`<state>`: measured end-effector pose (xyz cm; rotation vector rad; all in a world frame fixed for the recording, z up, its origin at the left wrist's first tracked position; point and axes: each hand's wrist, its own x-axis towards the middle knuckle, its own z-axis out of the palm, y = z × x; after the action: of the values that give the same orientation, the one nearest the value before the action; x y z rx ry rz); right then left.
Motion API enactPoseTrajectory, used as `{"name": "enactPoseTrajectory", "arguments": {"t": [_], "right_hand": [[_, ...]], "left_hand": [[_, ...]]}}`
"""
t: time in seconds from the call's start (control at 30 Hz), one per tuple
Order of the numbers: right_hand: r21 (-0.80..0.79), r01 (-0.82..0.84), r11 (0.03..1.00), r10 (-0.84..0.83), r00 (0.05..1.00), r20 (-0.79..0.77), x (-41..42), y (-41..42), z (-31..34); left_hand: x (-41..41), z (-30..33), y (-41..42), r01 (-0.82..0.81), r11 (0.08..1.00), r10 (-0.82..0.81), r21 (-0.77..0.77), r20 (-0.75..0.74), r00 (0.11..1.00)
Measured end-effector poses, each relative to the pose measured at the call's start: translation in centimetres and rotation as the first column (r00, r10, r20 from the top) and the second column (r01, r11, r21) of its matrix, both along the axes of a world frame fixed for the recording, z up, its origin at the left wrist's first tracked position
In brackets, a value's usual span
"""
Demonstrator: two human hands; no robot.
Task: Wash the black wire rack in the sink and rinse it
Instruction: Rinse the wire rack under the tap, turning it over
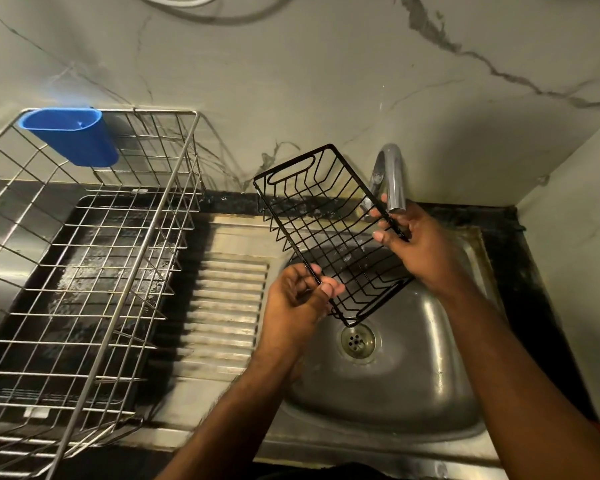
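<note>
Head view: the black rack (326, 233) is held tilted in the air above the sink (395, 393), its far end up against the wall and its near corner hanging just over the drain (357, 342). The left hand (298, 299) pinches the rack's left rim, thumb on top, the other fingers curled under and partly hidden. The right hand (416, 244) grips the right rim, fingertips folded over the wire; its palm is turned away. The tap (392, 178) stands behind the rack's right edge, its spout end just beside the right hand; its base is hidden by the rack and fingers, and I cannot tell whether water runs. To the left a steel dish rack (94, 271) sits on a dark tray (11, 327), cut off by the left and near edges. A blue cup (73, 136) hangs on its far rim. Both forearms run out of the near edge
</note>
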<state>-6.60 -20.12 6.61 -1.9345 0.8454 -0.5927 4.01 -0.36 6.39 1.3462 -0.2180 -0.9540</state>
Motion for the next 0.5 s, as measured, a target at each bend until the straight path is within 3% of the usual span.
{"name": "enactPoseTrajectory", "arguments": {"t": [0.5], "right_hand": [[0.134,0.011,0.991,-0.029,0.990,0.139,1.9,-1.1,-1.5]], "left_hand": [[0.6,0.2,0.5,-0.035,0.999,0.036,-0.019,0.035,0.999]]}}
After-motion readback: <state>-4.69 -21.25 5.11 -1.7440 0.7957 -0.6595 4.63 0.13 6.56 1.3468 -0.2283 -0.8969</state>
